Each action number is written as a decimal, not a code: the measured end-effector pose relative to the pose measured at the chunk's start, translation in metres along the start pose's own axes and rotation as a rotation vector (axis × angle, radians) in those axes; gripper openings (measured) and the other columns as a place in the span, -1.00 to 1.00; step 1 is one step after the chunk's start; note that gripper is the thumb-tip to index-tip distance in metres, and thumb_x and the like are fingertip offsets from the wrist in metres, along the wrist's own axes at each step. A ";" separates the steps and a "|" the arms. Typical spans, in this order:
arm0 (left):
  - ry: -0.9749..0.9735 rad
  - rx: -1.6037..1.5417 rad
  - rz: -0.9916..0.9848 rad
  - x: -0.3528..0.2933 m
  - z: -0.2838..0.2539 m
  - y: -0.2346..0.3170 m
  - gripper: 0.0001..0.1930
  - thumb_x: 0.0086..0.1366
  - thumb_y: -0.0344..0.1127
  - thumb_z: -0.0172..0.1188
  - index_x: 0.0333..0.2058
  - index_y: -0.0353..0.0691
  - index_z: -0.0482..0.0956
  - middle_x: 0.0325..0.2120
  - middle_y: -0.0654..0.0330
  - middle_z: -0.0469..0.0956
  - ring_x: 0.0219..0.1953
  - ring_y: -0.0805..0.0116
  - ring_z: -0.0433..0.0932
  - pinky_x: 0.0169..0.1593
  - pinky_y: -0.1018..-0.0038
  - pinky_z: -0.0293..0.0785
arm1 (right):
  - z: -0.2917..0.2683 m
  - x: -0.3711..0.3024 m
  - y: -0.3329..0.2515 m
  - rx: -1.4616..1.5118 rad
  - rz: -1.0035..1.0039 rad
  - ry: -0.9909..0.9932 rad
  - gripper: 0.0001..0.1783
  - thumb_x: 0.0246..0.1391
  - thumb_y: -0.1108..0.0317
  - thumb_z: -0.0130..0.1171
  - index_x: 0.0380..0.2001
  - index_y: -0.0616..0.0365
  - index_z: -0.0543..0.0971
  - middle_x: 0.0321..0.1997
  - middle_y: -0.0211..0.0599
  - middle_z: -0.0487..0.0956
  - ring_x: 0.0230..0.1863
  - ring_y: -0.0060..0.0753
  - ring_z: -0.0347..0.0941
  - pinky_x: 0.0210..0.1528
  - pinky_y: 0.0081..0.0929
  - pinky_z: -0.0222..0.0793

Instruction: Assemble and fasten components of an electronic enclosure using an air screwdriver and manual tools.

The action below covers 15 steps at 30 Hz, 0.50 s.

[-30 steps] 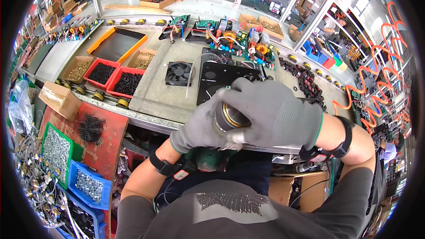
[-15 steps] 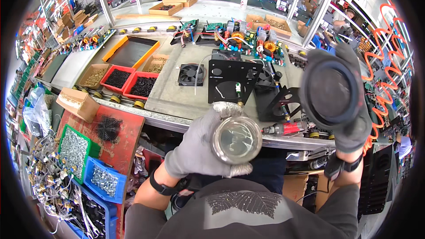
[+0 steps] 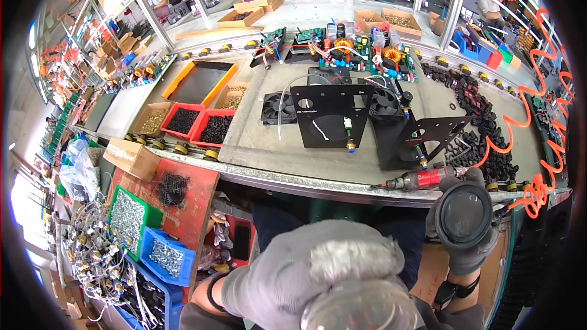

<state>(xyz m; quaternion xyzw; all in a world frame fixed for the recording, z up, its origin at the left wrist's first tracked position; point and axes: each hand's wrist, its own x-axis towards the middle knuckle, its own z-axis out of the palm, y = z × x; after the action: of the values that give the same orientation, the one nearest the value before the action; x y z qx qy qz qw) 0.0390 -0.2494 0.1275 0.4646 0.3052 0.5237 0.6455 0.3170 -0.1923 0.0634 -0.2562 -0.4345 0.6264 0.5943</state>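
Note:
My left hand (image 3: 287, 266), in a grey glove, is closed around a clear, see-through jar (image 3: 361, 307). The jar is close up at the lower edge of the view, and part of it is cut off. Lower right, past the bench edge, my gloved right hand (image 3: 469, 260) grips a black round lid (image 3: 463, 212), its flat face turned up. Just beyond the lid, a red power screwdriver (image 3: 431, 176) lies along the bench edge. Two black metal panels (image 3: 324, 107) with round cut-outs stand on the bench, each with a small fitting.
Black fans (image 3: 278, 108) and circuit boards with coils (image 3: 342, 46) sit farther back. Red bins (image 3: 214, 128) of small black parts are at left, with blue (image 3: 165, 260) and green (image 3: 128, 220) bins of metal parts below. An orange coiled hose (image 3: 510, 140) hangs at right.
My left hand has brought the jar toward me, down and closer to the view. My right hand has lowered the lid below the bench edge. The whole view has shifted slightly.

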 end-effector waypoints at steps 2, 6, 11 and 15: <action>-0.223 0.483 0.561 0.015 -0.004 0.006 -0.61 0.16 -0.29 0.30 -0.08 -0.40 0.53 -0.18 -0.08 0.60 -0.17 0.02 0.63 -0.06 0.23 0.56 | -0.002 -0.003 0.003 -0.012 0.002 0.012 0.15 -0.17 -0.33 0.34 0.32 0.19 0.16 0.17 0.24 0.43 0.02 -0.13 0.51 0.00 -0.30 0.55; -0.383 0.689 0.706 0.023 -0.004 0.033 -0.58 0.16 -0.28 0.28 -0.06 -0.42 0.52 -0.11 -0.09 0.57 -0.14 -0.03 0.62 -0.08 0.24 0.56 | -0.008 -0.005 -0.002 -0.057 0.064 0.156 0.11 -0.15 -0.27 0.35 0.32 0.18 0.18 0.13 0.21 0.45 -0.01 -0.13 0.52 -0.05 -0.31 0.57; -0.379 0.754 0.695 0.014 0.010 0.032 -0.60 0.20 -0.27 0.25 -0.05 -0.42 0.52 -0.08 -0.11 0.56 -0.16 -0.06 0.62 -0.10 0.22 0.56 | -0.011 -0.005 -0.003 -0.070 0.037 -0.020 0.24 -0.23 -0.42 0.32 0.40 0.02 0.09 0.15 -0.01 0.44 -0.21 -0.21 0.54 -0.32 -0.31 0.55; -0.181 0.790 0.868 0.022 0.018 0.017 -0.60 0.14 -0.23 0.31 -0.13 -0.42 0.58 -0.22 -0.05 0.62 -0.20 0.06 0.63 -0.13 0.30 0.54 | -0.010 -0.006 -0.004 -0.140 0.038 0.167 0.30 -0.26 -0.50 0.27 0.41 0.05 0.06 0.14 0.01 0.45 -0.33 -0.24 0.52 -0.45 -0.33 0.49</action>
<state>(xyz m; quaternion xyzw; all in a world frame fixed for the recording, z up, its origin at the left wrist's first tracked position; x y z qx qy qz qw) 0.0541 -0.2327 0.1522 0.7948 0.2026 0.5449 0.1741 0.3281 -0.1966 0.0605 -0.3568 -0.4213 0.5822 0.5969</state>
